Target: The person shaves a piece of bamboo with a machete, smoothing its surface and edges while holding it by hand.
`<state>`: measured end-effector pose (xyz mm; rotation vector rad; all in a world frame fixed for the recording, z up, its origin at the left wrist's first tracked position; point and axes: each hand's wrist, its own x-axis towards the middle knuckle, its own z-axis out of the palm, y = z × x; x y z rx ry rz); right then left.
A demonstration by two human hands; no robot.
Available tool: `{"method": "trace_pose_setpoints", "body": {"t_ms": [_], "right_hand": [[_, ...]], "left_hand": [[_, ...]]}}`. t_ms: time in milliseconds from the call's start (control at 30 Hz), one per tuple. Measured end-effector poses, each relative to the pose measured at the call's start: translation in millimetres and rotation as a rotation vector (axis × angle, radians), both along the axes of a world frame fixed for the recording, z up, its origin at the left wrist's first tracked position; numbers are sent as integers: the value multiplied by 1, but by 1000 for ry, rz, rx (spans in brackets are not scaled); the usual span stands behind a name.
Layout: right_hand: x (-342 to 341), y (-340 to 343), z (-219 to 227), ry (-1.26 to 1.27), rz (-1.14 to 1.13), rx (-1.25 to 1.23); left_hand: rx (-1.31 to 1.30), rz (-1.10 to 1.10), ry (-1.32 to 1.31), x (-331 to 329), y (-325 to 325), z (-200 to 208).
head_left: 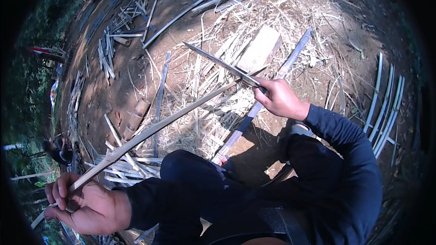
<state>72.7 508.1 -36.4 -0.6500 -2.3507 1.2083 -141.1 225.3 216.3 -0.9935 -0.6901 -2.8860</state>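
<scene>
Head view, long pale knobbed strip [156,129], left fingers [58,191] curled round it, right fingers [264,92] gripping knife [221,63]

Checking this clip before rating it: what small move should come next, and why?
Probably a short pull back on the long strip by the left hand, with the right hand holding the knife steady: it appears to cross the strip's far end, and pale shavings lie below.

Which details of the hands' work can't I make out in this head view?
In the head view:
- Handle of the knife: covered by the right hand.
- Near end of the strip, past the left hand: lost toward the dark rim.
- Strip's far end: unclear behind the knife.
</scene>
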Motion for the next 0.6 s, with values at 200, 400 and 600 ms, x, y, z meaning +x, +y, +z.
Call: {"method": "trace_pose_setpoints", "body": {"t_ms": [200,400,600], "right_hand": [[-13,-30,53,203,179,126],[-17,-39,59,233,276,276],[-12,-46,73,228,364,310]], "left_hand": [[101,41,21,-17,-51,14],[-40,4,112,-1,-39,14],[49,-91,234,14,-30,17]]}}
